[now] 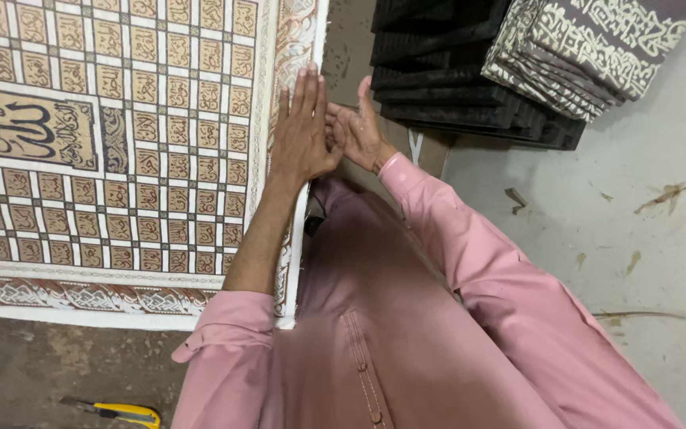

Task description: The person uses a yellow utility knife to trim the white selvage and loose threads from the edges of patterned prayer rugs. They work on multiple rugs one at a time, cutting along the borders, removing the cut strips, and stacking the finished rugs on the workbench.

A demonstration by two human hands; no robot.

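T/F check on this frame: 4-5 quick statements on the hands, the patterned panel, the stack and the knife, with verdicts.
1. The left hand lies flat on the right edge of the patterned panel. True.
2. The right hand grips the yellow utility knife. False: the knife lies on the floor at bottom left, away from both hands; the right hand is beside the left at the panel's edge.
3. A stack of black boards sits at top right, with patterned pieces leaning on it. True.
4. The person wears a blue shirt. False: the pink shirt has long sleeves, the left one pushed up.
5. The two hands are far apart. False: they are close together, fingers meeting.
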